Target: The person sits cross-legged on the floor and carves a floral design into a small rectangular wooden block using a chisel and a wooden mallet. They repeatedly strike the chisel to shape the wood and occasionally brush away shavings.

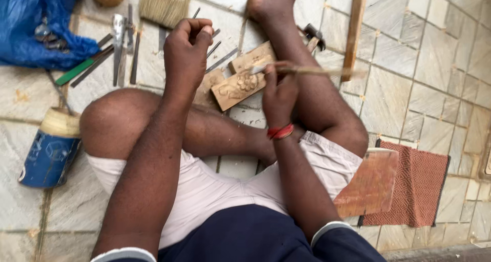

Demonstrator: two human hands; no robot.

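The right hand (279, 90) is closed around a thin wooden-handled chisel (307, 71), its tip touching the carved wooden block (239, 86) lying on the tiled floor (434, 52) between the legs. The left hand (186, 50) is curled shut, pinching a slim metal tool (197, 12) just left of the block. More metal tools (120, 47) lie far left.

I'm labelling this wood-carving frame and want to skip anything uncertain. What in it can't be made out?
All in the head view:
- Left hand: closed fist hides what it grips, if anything.
- Thin tool in the right hand: motion-blurred; its tip is unclear.
- Carved wooden block: the relief is too small to read, and the hands cover part.
- Blue bag: cut off by the frame edge, contents mostly hidden.
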